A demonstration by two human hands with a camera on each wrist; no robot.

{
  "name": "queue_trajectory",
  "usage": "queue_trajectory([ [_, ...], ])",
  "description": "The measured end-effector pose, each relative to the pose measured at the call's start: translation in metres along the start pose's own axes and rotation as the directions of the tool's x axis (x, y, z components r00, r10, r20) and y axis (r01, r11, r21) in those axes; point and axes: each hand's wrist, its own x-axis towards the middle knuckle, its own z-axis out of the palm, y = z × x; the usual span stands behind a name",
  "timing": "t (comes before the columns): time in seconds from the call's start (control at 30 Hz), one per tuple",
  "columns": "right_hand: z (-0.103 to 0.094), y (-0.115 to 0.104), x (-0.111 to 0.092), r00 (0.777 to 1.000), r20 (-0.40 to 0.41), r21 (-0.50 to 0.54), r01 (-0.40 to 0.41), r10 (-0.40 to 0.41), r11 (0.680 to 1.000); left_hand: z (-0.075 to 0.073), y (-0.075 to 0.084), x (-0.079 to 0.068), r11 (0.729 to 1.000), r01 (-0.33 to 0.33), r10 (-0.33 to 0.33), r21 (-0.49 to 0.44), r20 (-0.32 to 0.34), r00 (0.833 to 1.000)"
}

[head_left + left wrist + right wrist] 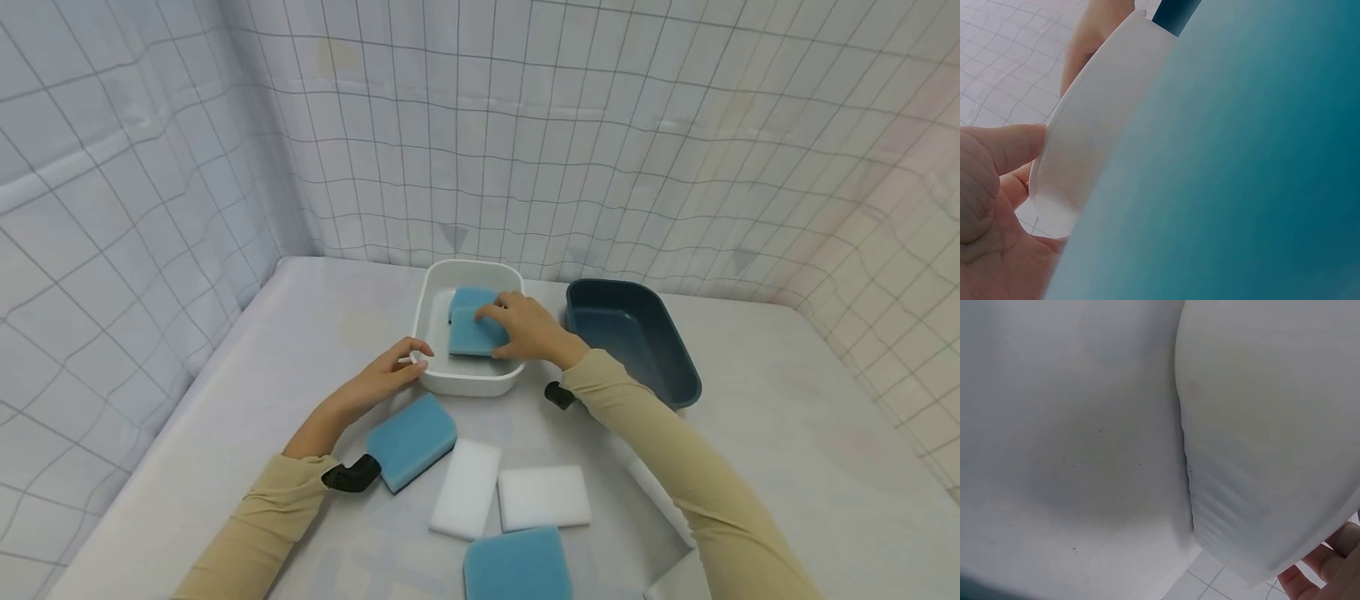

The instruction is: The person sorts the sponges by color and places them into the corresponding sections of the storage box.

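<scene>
My left hand (pixel 393 371) grips the near-left rim of a white basin (pixel 468 386), thumb on one side of the wall and fingers on the other; the left wrist view shows this hand (pixel 997 194) close up. Inside the basin, my right hand (pixel 528 329) holds a blue sponge (pixel 472 337) with a dark underside, fingers bent over its right part. Another blue sponge (pixel 468 297) lies partly hidden behind it. In the right wrist view, the basin's outer wall (pixel 1272 425) fills the right side and right-hand fingers (pixel 1329 565) show at its rim.
A dark blue basin (pixel 626 325) stands right of the white one, partly behind the right forearm. In front lie blue sponges (pixel 412 442) (pixel 517 567) and white sponges (pixel 467 487) (pixel 545 497). More white pieces (pixel 682 579) lie by the right sleeve. Gridded cloth (pixel 465 125) hangs behind.
</scene>
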Motion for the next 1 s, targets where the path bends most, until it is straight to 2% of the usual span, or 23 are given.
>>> queue_trajectory([
  [0.3, 0.0020, 0.0028, 0.0018, 0.999, 0.019, -0.009, -0.031, 0.031, 0.999, -0.0003, -0.0014, 0.0002, 1.000, -0.012, 0.012, 0.021, -0.006, 1.000],
  [0.57, 0.0042, 0.0039, 0.0029, 1.000, -0.007, -0.019, -0.022, 0.021, 1.000, -0.0001, -0.0001, 0.0001, 1.000, -0.005, 0.005, 0.007, -0.003, 1.000],
  [1.0, 0.0012, 0.0020, 0.0007, 1.000, -0.002, -0.005, -0.024, 0.024, 1.000, 0.0006, 0.0004, -0.0009, 1.000, 0.008, -0.008, 0.007, -0.003, 1.000],
])
